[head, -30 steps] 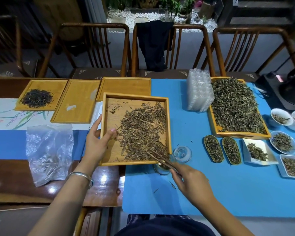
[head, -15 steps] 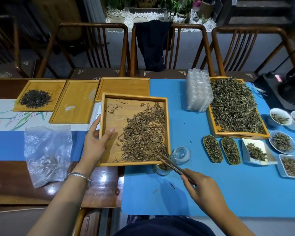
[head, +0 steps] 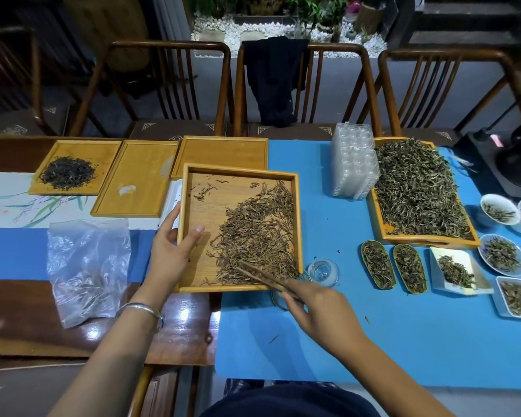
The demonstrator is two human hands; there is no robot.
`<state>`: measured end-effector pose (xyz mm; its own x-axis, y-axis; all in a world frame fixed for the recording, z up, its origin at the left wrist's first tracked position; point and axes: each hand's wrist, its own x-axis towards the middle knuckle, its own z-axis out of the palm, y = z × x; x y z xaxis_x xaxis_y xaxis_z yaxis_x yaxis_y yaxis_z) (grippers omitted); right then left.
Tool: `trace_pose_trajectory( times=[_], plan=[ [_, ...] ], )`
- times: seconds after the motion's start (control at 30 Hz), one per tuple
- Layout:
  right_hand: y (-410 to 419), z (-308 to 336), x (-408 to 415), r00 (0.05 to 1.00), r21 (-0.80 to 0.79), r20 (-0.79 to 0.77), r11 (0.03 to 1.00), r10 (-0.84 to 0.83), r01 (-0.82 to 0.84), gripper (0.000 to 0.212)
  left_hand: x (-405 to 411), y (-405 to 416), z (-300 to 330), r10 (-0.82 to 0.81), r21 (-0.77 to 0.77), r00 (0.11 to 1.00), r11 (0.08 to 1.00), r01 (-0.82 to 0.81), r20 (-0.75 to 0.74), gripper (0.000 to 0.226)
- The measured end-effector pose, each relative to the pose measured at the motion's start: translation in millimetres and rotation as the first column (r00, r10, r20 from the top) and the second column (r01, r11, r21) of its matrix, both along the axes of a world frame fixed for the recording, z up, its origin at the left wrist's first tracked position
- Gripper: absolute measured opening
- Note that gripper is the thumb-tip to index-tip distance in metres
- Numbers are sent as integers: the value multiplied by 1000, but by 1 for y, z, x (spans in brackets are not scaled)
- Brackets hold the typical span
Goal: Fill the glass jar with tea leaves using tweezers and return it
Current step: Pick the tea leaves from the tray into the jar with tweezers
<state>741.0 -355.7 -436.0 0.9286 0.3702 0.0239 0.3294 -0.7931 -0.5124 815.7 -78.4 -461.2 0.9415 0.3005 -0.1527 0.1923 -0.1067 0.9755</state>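
A square wooden tray (head: 193, 206) in the middle holds a pile of brown tea leaves (head: 256, 233). My left hand (head: 169, 251) grips the tray's left rim, thumb inside. My right hand (head: 319, 311) holds brown tweezers (head: 262, 276), whose tips reach into the near edge of the leaf pile. The small glass jar (head: 278, 297) stands on the blue mat just below the tray's near right corner, mostly hidden by my right hand. Its glass lid (head: 322, 270) lies to the right of it.
A second tray of green tea (head: 415, 188) and a stack of clear plastic boxes (head: 354, 164) stand at the right, with several small dishes of tea (head: 503, 255) nearer. Left: three bamboo trays (head: 136, 179) and a plastic bag (head: 88, 266). Chairs line the far side.
My right hand moved the tweezers from over the jar back left into the near edge of the leaf pile. My left hand has kept its grip on the tray.
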Motion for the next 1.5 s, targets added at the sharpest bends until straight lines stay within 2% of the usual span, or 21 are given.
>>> trace_pose_trajectory(
  times=[0.3,0.8,1.03,1.2,1.5],
  plan=[
    [29,-4,2,993,-4,-40,994,112,-112,27,1,-1,1,8,22,1000,1000,-8,18,65],
    [-14,-9,-4,992,-66,-125,998,-23,15,26,2,-1,-1,2,-23,999,1000,-1,36,63],
    [-28,-11,-9,988,-92,-135,994,-76,64,27,4,1,-2,-7,8,999,1000,7,31,64],
    [-39,-12,-12,986,-86,-119,991,-115,105,15,5,1,-2,-19,14,999,1000,18,39,63],
    [-53,-11,-19,980,-98,-136,986,-145,133,17,7,1,-5,-12,47,999,999,10,50,60]
  ],
)
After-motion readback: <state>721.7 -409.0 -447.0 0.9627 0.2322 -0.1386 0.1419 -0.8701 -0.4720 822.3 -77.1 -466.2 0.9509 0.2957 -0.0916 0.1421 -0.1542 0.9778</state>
